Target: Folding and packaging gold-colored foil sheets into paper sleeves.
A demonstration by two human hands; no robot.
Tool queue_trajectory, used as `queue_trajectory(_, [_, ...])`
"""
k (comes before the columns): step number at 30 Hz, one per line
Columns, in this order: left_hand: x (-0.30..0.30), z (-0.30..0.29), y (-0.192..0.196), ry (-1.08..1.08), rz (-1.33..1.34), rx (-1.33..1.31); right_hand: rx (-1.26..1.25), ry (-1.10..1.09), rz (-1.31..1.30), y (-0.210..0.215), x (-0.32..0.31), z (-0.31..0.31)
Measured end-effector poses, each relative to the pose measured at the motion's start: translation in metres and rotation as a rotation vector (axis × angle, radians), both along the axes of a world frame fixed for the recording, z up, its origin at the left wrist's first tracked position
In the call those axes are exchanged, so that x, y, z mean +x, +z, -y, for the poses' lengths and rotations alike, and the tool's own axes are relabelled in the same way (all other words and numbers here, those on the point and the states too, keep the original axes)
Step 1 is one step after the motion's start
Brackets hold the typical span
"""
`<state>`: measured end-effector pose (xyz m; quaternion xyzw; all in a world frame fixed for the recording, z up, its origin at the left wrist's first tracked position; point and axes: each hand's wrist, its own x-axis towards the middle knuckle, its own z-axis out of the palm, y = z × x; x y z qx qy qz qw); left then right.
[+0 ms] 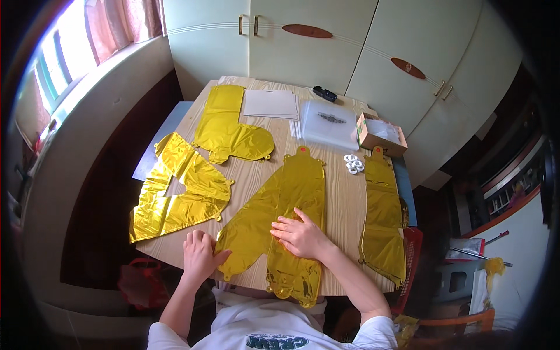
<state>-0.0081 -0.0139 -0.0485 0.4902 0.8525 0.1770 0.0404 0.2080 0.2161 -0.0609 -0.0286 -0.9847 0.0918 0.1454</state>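
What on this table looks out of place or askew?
Two gold foil balloons overhang the table: the left one off the left edge, the right one off the front right corner. The right hand presses flat on the middle balloon.

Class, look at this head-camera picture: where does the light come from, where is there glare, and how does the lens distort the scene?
In the head view, daylight enters from the window at upper left, blown out white; the gold foil balloon under both hands shows bright crinkled highlights; the fisheye bends the cupboard doors and the table edge, and the corners fall off to black.
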Motion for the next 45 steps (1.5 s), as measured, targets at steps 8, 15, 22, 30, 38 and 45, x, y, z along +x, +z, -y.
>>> queue_trajectory(8, [-0.007, 0.001, -0.012, -0.028, 0.324, 0.229, -0.029, -0.021, -0.011, -0.001, 0.002, 0.003])
queue_trajectory(15, [0.028, -0.030, 0.030, -0.170, 1.074, 0.503, -0.284, -0.130, -0.174, 0.014, 0.000, 0.006])
queue_trajectory(22, [0.066, -0.050, 0.090, -0.309, 0.789, 0.314, -0.436, -0.197, -0.151, 0.031, 0.000, 0.008])
queue_trajectory(30, [0.041, -0.006, 0.045, -0.109, 0.653, 0.334, -0.098, 0.062, -0.140, 0.005, -0.001, 0.013])
queue_trajectory(38, [0.062, 0.018, 0.012, 0.040, 0.496, 0.371, -0.120, 0.022, -0.088, 0.002, -0.002, 0.014])
queue_trajectory(45, [0.077, 0.009, 0.007, -0.111, 0.299, 0.560, -0.004, -0.074, -0.136, 0.002, -0.013, 0.003])
